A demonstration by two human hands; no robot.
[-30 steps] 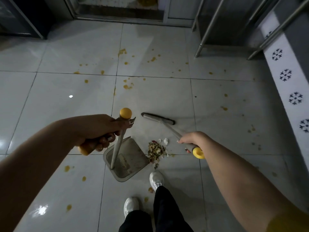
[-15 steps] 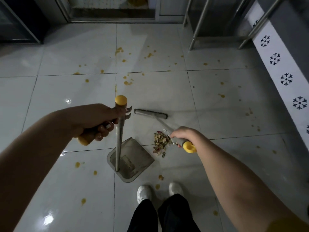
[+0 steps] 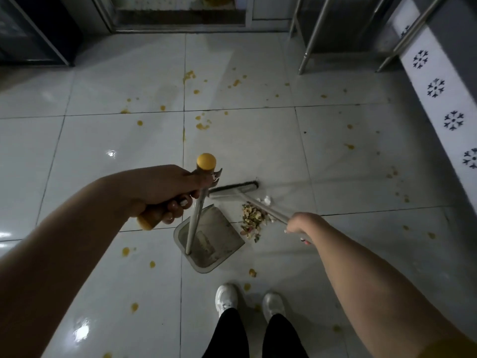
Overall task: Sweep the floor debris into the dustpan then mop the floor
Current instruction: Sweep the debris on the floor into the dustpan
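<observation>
A grey dustpan (image 3: 219, 244) stands on the white tiled floor in front of my feet, its mouth facing right. My left hand (image 3: 165, 192) grips the yellow grip of the dustpan handle (image 3: 197, 210), whose pole rises to a yellow cap. A small pile of mixed debris (image 3: 251, 219) lies just right of the pan's mouth. The broom head (image 3: 233, 189) rests on the floor beyond the pile, and its pale pole (image 3: 268, 209) crosses over the debris to my right hand (image 3: 300, 224), which holds it.
Yellow stains (image 3: 201, 125) dot the tiles all around. Metal table legs (image 3: 309, 40) stand at the back right, a patterned wall base (image 3: 438, 99) runs along the right, and a dark cabinet (image 3: 33, 29) is at the back left. My white shoes (image 3: 227, 298) are below the pan.
The broom head has slid closer to the dustpan pole, behind the debris. My right hand has shifted along the pole, now hiding its yellow end. The view has moved slightly.
</observation>
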